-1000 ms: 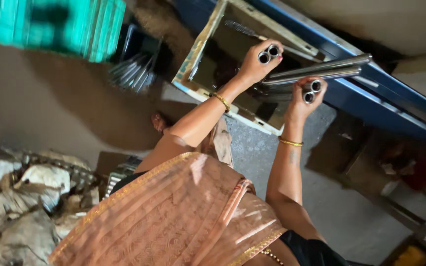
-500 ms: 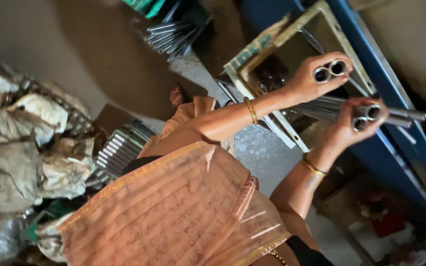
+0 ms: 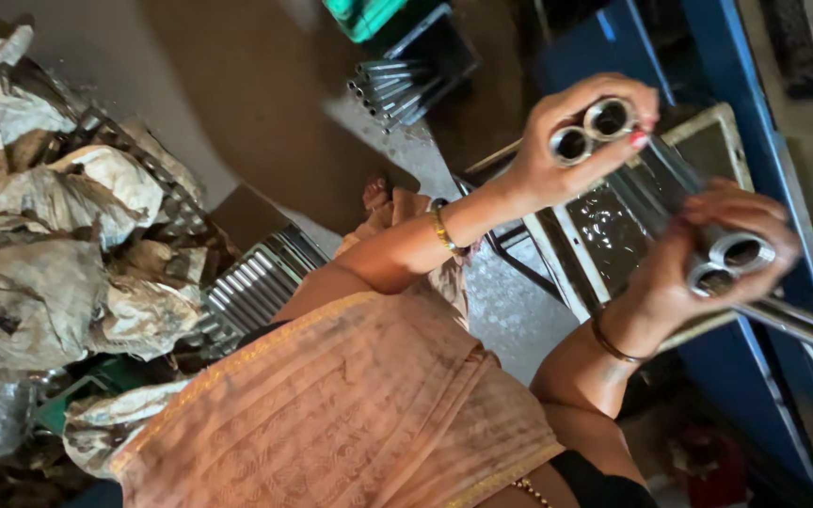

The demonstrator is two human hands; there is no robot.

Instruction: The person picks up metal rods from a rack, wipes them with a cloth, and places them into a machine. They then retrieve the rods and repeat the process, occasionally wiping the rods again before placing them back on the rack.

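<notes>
Tubes in both my hands. Left hand (image 3: 571,141) clenched on pair of metal tubes (image 3: 591,132), open ends facing me, held above wet metal tray (image 3: 698,141). Right hand (image 3: 708,263) grasping second tube pair (image 3: 728,263), just beside tray, long ends running off past blue frame (image 3: 755,103). More tubes bundled (image 3: 392,87) beyond tray, well apart.
</notes>
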